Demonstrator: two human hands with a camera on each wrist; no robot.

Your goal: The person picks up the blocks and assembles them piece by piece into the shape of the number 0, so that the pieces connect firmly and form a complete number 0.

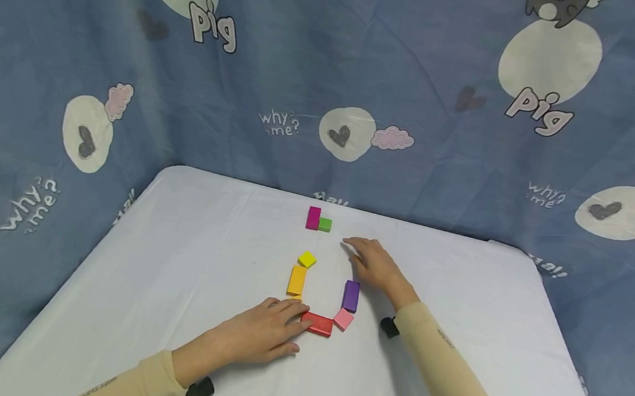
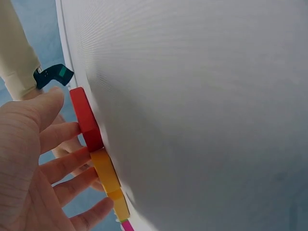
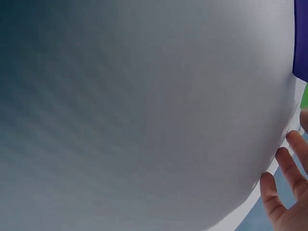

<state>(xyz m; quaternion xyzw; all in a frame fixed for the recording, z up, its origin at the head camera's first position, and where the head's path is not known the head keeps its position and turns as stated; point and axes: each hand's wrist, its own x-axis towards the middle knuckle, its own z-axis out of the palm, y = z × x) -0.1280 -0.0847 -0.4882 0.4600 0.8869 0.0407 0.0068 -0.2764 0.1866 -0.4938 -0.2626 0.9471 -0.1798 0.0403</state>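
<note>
My left hand (image 1: 258, 332) lies over the table with fingers extended, and its fingertips touch the red block (image 1: 319, 325). In the left wrist view, other fingers lie close beside an orange block (image 2: 105, 169). In the head view most of a small orange piece (image 1: 296, 298) is hidden by that hand; a longer orange block (image 1: 297, 281) and a yellow block (image 1: 307, 259) continue beyond it. Right of the red block sit a pink block (image 1: 343, 319) and a purple block (image 1: 351, 296). My right hand (image 1: 376, 267), fingers loosely extended, holds nothing just beyond the purple block.
Farther back, a magenta block (image 1: 313, 218) stands against a green block (image 1: 324, 225). Everything lies on a white-covered table (image 1: 204, 244). A blue printed curtain (image 1: 285, 61) hangs behind it. Dark wrist-worn devices show beneath both sleeves.
</note>
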